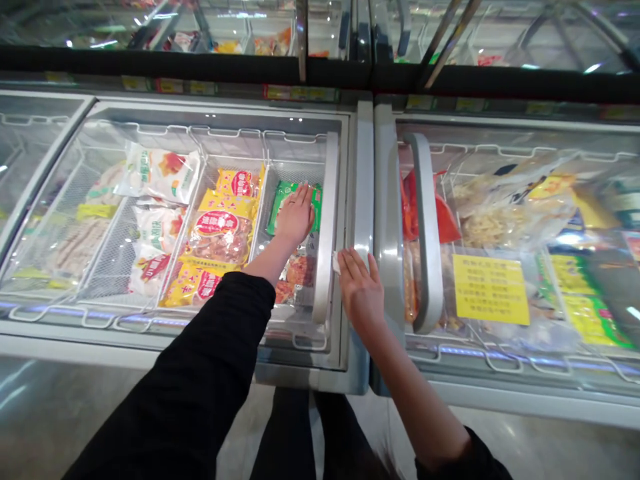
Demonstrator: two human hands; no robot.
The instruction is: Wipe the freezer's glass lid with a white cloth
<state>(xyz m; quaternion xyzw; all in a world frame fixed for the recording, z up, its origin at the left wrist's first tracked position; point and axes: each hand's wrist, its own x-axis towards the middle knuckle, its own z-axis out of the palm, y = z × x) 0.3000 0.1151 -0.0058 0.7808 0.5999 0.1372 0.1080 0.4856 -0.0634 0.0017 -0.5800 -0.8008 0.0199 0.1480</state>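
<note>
My left hand lies with its fingers stretched out over a green package, left of the long grey handle of a glass freezer lid. It seems to rest on the glass; nothing shows in it. My right hand presses down on the grey frame between two chest freezers. Its fingers lie close together over a small white tissue or cloth, and only an edge of that piece sticks out on the left. Below my left wrist, packs of reddish meat show through the glass.
Yellow bags and white bags fill wire baskets on the left. The right freezer has its own curved handle, a yellow notice and bagged food. Another row of freezers stands behind a dark rail.
</note>
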